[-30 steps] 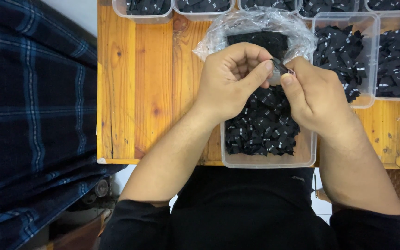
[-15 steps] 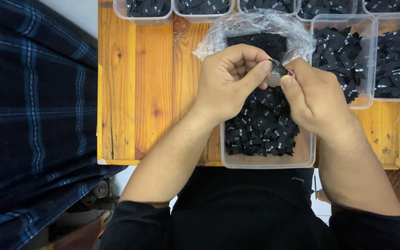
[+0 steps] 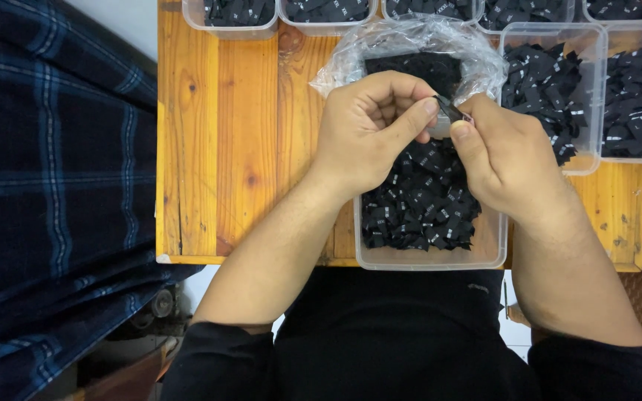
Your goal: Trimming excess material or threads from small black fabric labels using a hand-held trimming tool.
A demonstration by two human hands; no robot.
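Head view: the left hand (image 3: 369,126) and right hand (image 3: 510,160) each pinch one small black label (image 3: 447,111) in a fingertip grip, above the clear tub (image 3: 429,256) of labels on the wooden surface (image 3: 217,148). Seemingly mid-sorting; separating it needs steady fingertips.

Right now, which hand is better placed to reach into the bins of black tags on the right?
Probably the right hand: it hovers beside the right bin, while the left hand sits farther off, both pinching one small tag.

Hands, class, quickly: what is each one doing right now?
Left hand: closed, pinching a small black tag.
Right hand: closed, pinching the same tag from the other side.
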